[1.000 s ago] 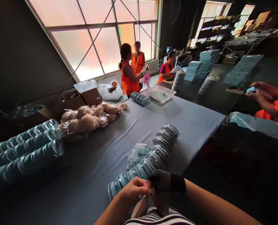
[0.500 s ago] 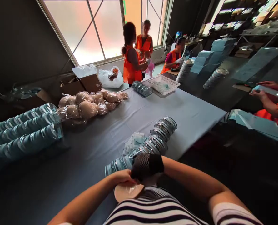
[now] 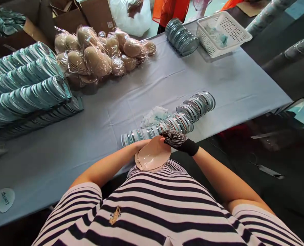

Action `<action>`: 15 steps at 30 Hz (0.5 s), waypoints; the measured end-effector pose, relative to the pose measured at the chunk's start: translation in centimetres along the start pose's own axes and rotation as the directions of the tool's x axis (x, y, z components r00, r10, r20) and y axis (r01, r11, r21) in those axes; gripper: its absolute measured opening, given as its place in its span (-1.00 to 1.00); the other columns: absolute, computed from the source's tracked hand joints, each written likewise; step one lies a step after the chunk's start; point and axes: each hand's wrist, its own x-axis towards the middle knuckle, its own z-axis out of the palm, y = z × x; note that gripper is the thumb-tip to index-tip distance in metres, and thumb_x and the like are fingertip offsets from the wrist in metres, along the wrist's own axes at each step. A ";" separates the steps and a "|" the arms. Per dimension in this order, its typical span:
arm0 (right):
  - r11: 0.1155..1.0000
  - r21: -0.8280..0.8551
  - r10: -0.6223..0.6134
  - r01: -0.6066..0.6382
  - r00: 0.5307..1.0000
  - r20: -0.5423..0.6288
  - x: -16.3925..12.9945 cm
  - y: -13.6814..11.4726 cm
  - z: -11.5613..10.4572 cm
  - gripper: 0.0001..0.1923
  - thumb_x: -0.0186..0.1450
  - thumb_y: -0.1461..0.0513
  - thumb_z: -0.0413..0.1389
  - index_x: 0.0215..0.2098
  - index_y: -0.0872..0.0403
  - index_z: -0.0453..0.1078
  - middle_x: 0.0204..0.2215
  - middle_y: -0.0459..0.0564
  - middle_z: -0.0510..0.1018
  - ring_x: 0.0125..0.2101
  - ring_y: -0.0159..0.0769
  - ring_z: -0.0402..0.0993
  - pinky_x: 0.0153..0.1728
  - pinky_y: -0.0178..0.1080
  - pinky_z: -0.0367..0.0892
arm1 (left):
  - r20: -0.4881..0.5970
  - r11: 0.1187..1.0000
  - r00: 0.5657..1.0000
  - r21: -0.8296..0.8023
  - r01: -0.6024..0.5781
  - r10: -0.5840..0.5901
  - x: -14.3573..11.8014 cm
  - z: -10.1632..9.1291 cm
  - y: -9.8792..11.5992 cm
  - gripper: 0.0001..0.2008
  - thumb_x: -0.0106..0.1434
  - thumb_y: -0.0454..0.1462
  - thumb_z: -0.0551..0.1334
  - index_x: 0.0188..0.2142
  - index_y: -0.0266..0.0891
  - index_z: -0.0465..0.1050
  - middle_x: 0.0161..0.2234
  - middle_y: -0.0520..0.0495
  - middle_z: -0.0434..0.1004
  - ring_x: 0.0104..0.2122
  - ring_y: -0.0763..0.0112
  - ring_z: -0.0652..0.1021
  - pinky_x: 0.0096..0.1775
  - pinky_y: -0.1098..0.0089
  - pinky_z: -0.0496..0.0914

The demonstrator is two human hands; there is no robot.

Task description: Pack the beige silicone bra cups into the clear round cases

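A beige bra cup [image 3: 153, 155] with a shiny hollow is held up close to my striped shirt. My left hand [image 3: 142, 145], bare, is at its far left side, and the cup hides those fingers. On the upper right rim, my right hand [image 3: 176, 140] grips the cup between thumb and fingers; it wears a dark dotted glove with bare fingertips. Just beyond both hands lies a row of round clear plastic cases [image 3: 177, 123] on the grey-covered table [image 3: 131, 95]. Small white printed packets [image 3: 157, 115] lie against the row's far side.
Wrapped beige cups [image 3: 98, 58] are heaped at the back left, beside long stacks of round cases [image 3: 31, 95]. A white basket [image 3: 223, 34] and another case stack [image 3: 181, 37] stand at the far side. Heart-shaped printed film [image 3: 4, 200] lies front left.
My view has tilted down. The cup has turned up to show its hollow. My right hand has shifted from over my left hand to the cup's right rim.
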 end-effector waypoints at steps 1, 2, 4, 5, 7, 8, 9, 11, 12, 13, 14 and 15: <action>0.999 0.007 -0.033 0.032 0.999 0.013 0.2 0.3 0.4 -0.67 0.37 0.21 -0.01 0.00 0.14 0.48 -0.09 0.10 0.59 -0.09 -0.16 0.50 -0.06 -0.18 0.33 | 0.005 0.999 1.000 -0.031 0.030 -0.030 0.1 -0.3 0.4 -0.45 0.49 -0.12 -0.11 -0.04 -0.63 0.42 -0.24 -0.18 0.58 -0.20 0.30 0.57 -0.06 0.23 0.38; 0.998 -0.006 -0.064 0.064 0.998 0.020 0.5 0.3 0.7 -0.68 0.37 0.22 -0.02 -0.03 0.15 0.49 -0.08 0.10 0.59 -0.08 -0.16 0.49 -0.05 -0.19 0.32 | 0.015 0.995 0.998 -0.074 0.067 -0.066 0.1 -0.6 0.6 -0.39 0.48 -0.05 -0.13 -0.01 -0.61 0.41 -0.22 -0.20 0.60 -0.18 0.28 0.57 -0.03 0.23 0.37; 0.994 -0.071 -0.078 0.082 0.996 0.049 1.2 0.1 1.3 -0.70 0.36 0.20 0.00 -0.10 0.16 0.51 -0.11 0.13 0.59 -0.10 -0.15 0.49 -0.06 -0.20 0.32 | 0.044 0.977 0.993 -0.177 0.119 -0.113 -0.1 -1.1 0.7 -0.28 0.44 0.08 -0.18 0.02 -0.56 0.40 -0.20 -0.24 0.61 -0.13 0.21 0.58 0.01 0.20 0.36; 0.992 -0.110 -0.059 0.066 0.996 0.063 1.6 0.0 1.6 -0.71 0.36 0.18 0.02 -0.13 0.16 0.51 -0.14 0.14 0.59 -0.12 -0.15 0.49 -0.09 -0.21 0.32 | 0.060 0.966 0.991 -0.226 0.129 -0.118 -0.1 -1.3 0.6 -0.27 0.42 0.12 -0.16 0.04 -0.53 0.40 -0.18 -0.25 0.61 -0.11 0.19 0.58 0.04 0.20 0.34; 0.988 -0.157 -0.005 0.015 0.998 0.065 2.1 -0.1 1.9 -0.71 0.35 0.13 0.04 -0.17 0.15 0.51 -0.18 0.14 0.59 -0.16 -0.16 0.50 -0.14 -0.23 0.32 | 0.081 0.952 0.992 -0.284 0.112 -0.092 -0.4 -1.7 0.2 -0.36 0.39 0.10 -0.01 0.07 -0.45 0.39 -0.14 -0.23 0.61 -0.09 0.22 0.58 0.08 0.21 0.32; 0.990 -0.140 0.004 0.005 0.998 0.066 2.3 0.1 2.0 -0.71 0.34 0.11 0.06 -0.16 0.14 0.49 -0.19 0.13 0.59 -0.17 -0.16 0.50 -0.15 -0.24 0.32 | 0.084 0.952 0.993 -0.290 0.101 -0.080 -0.5 -1.8 -0.1 -0.43 0.36 0.05 0.10 0.06 -0.42 0.40 -0.13 -0.22 0.60 -0.11 0.24 0.58 0.08 0.21 0.31; 0.996 -0.088 -0.007 0.013 0.997 0.072 2.5 0.5 1.9 -0.70 0.33 0.09 0.08 -0.13 0.13 0.48 -0.17 0.11 0.59 -0.16 -0.17 0.50 -0.15 -0.24 0.33 | 0.081 0.953 0.994 -0.286 0.096 -0.076 -0.7 -1.9 -0.4 -0.49 0.30 -0.02 0.22 0.04 -0.41 0.42 -0.13 -0.20 0.60 -0.13 0.25 0.58 0.08 0.21 0.31; 0.996 0.081 -0.049 0.044 0.997 0.054 3.5 2.0 1.5 -0.66 0.32 0.08 0.10 -0.04 0.10 0.43 -0.11 0.06 0.58 -0.11 -0.19 0.50 -0.10 -0.23 0.35 | 0.057 0.958 0.995 -0.272 0.093 -0.080 -1.1 -2.1 -1.0 -0.54 0.14 -0.17 0.39 -0.02 -0.40 0.46 -0.16 -0.18 0.61 -0.19 0.27 0.58 0.07 0.19 0.32; 0.986 0.160 -0.044 0.042 0.999 0.014 4.4 3.0 1.0 -0.65 0.34 0.09 0.08 0.01 0.10 0.40 -0.07 0.05 0.57 -0.08 -0.20 0.49 -0.07 -0.22 0.35 | 0.045 0.958 0.995 -0.271 0.095 -0.086 -1.3 -2.3 -1.3 -0.54 0.09 -0.21 0.42 -0.05 -0.40 0.47 -0.17 -0.18 0.60 -0.21 0.27 0.58 0.06 0.18 0.33; 0.978 0.209 -0.012 0.020 0.999 -0.043 5.6 4.1 0.5 -0.64 0.36 0.10 0.06 0.05 0.10 0.37 -0.04 0.05 0.56 -0.05 -0.21 0.48 -0.03 -0.21 0.34 | 0.037 0.956 0.995 -0.277 0.100 -0.093 -1.6 -2.4 -1.5 -0.53 0.05 -0.23 0.45 -0.06 -0.39 0.47 -0.18 -0.17 0.60 -0.22 0.26 0.58 0.05 0.18 0.34; 0.976 0.215 0.055 -0.031 0.993 -0.104 7.0 5.3 -0.1 -0.64 0.37 0.13 0.04 0.08 0.10 0.35 0.00 0.06 0.55 -0.01 -0.21 0.47 0.01 -0.20 0.33 | 0.035 0.952 0.995 -0.289 0.104 -0.098 -1.7 -2.7 -1.6 -0.51 0.03 -0.24 0.46 -0.05 -0.38 0.47 -0.17 -0.17 0.60 -0.21 0.25 0.58 0.05 0.18 0.34; 0.977 0.182 0.139 -0.110 0.978 -0.155 8.7 6.5 -0.7 -0.63 0.37 0.14 0.04 0.10 0.11 0.34 0.03 0.08 0.53 0.01 -0.19 0.46 0.03 -0.18 0.32 | 0.037 0.945 0.994 -0.308 0.107 -0.101 -1.9 -2.9 -1.7 -0.50 0.05 -0.22 0.45 -0.03 -0.37 0.46 -0.14 -0.18 0.59 -0.18 0.24 0.58 0.05 0.18 0.34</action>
